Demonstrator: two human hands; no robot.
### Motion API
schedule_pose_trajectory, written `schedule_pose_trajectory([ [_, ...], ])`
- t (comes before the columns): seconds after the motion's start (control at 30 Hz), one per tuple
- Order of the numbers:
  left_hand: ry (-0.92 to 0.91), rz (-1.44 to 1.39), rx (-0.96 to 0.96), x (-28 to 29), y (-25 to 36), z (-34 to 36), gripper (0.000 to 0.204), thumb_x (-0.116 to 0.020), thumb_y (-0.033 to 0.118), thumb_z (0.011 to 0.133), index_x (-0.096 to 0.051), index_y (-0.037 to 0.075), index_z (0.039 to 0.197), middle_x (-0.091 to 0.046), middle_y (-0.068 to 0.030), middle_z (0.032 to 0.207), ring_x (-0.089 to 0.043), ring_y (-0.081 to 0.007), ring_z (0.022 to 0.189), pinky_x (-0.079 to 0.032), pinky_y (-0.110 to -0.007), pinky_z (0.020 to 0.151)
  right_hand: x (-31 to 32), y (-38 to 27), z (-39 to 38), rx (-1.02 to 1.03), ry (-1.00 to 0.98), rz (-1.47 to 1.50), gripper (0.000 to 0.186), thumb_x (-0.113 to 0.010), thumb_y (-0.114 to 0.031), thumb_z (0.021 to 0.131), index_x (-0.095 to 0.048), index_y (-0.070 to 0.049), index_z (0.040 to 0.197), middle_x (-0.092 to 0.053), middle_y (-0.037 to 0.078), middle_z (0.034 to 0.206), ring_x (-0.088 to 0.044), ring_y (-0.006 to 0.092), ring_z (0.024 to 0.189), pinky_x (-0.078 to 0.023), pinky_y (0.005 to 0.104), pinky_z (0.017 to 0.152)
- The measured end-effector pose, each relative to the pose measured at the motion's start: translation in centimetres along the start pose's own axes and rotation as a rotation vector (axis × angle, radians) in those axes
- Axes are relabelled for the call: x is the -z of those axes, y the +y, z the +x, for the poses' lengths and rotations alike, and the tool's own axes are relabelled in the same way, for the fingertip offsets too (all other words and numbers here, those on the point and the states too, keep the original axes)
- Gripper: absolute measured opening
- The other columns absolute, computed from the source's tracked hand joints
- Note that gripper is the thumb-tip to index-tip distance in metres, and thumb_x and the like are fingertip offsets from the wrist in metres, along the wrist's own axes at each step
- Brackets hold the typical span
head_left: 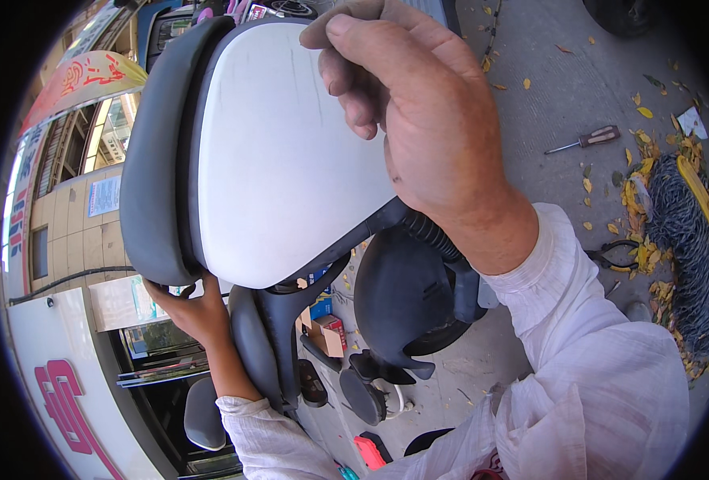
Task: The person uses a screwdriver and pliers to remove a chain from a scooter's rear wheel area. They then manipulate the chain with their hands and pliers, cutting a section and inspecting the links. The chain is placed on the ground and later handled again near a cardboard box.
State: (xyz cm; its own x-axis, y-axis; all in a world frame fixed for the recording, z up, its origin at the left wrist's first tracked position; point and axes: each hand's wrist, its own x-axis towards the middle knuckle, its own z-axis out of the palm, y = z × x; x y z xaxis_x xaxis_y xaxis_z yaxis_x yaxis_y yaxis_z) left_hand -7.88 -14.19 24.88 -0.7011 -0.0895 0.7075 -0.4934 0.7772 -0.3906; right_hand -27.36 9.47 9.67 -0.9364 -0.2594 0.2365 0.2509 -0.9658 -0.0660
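A large white body panel, faintly streaked near its upper part, stands in front of me beside a dark grey padded scooter seat. At the seat's lower end, my left hand is closed around the edge, its thumb on the near side and part of its fingers hidden. My right hand is raised over the panel's upper right part. Its thumb and index finger are pressed together, the other fingers curled; anything between the tips is too small to make out. Below the panel show a black mudguard and wheel.
On the pavement at right lie a screwdriver, pliers and yellow leaves. A grey mop head is at the far right. An open cardboard box and a red object sit below. A shopfront is at left.
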Motion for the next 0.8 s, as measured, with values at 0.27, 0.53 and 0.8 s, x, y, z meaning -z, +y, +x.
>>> schedule_pose_trajectory([
  [0.27, -0.005, 0.013, 0.021, 0.1, 0.3, -0.2, 0.092, -0.077, 0.015, 0.068, -0.026, -0.002, 0.142, -0.040, -0.0223, 0.137, -0.050, -0.0356, 0.119, -0.055, -0.040, 0.082, 0.7, 0.5, 0.7, -0.052, -0.012, -0.018, 0.019, -0.050, -0.018, 0.095, -0.060, -0.002, 0.098, -0.052, -0.002, 0.074, -0.041, 0.0031, 0.062, -0.033, 0.0161, 0.056],
  [0.53, 0.018, -0.050, -0.096, 0.4, 0.1, 0.2, 0.092, -0.072, 0.015, 0.069, -0.022, -0.004, 0.143, -0.034, -0.0249, 0.137, -0.044, -0.0375, 0.120, -0.046, -0.044, 0.092, 0.4, 0.3, 0.6, 0.031, 0.054, -0.087, 0.020, -0.053, -0.020, 0.093, -0.062, -0.001, 0.094, -0.056, 0.001, 0.073, -0.045, 0.0056, 0.056, -0.036, 0.0172, 0.051],
  [0.8, 0.123, -0.113, -0.380, 1.7, -1.0, -0.3, 0.065, -0.063, 0.018, 0.077, -0.032, -0.003, 0.131, -0.036, -0.0185, 0.126, -0.039, -0.0310, 0.117, -0.030, -0.044, 0.100, -0.3, 0.3, 0.3, 0.019, 0.049, -0.040, 0.018, -0.052, -0.018, 0.093, -0.060, -0.001, 0.093, -0.055, 0.003, 0.073, -0.047, 0.0067, 0.054, -0.038, 0.0171, 0.048],
])
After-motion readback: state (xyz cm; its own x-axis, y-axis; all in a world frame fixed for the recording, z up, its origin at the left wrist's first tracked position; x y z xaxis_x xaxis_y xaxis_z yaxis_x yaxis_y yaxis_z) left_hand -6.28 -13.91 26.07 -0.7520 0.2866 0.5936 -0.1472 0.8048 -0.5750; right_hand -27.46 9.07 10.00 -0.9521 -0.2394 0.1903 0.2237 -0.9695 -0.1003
